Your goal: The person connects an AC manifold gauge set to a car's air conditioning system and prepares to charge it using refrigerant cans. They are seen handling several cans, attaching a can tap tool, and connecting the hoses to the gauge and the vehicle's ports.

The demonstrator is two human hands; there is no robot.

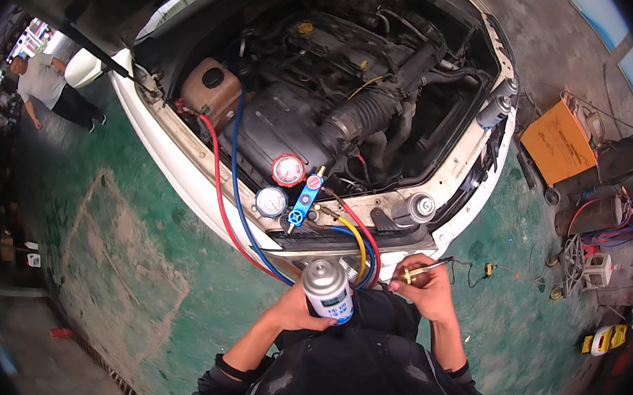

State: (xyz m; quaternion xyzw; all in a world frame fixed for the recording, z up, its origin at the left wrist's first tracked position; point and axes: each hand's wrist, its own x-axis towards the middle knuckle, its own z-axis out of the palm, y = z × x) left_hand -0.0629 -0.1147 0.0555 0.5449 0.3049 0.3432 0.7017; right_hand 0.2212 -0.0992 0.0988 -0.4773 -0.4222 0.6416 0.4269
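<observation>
My left hand [294, 311] is wrapped round a silver-topped refrigerant can [329, 297] with a white and blue label, upright in front of my body. To its right, my right hand [426, 292] is closed on a small brass-coloured tool with a thin metal shaft [415, 272]; its exact kind is hard to make out. Ahead of both hands, a blue manifold gauge set [306, 200] rests on the car's front edge, with a red-rimmed gauge [288, 170] and a blue-rimmed gauge [271, 201]. Red, blue and yellow hoses [356, 233] run down from it towards the can.
The white car's engine bay [366, 78] lies uncovered ahead. Another can [414, 209] lies on its front edge, and more cans [494, 112] are farther right. An orange cardboard box [557, 144] and cables [569, 253] occupy the right-hand floor. A person [46, 82] walks at far left.
</observation>
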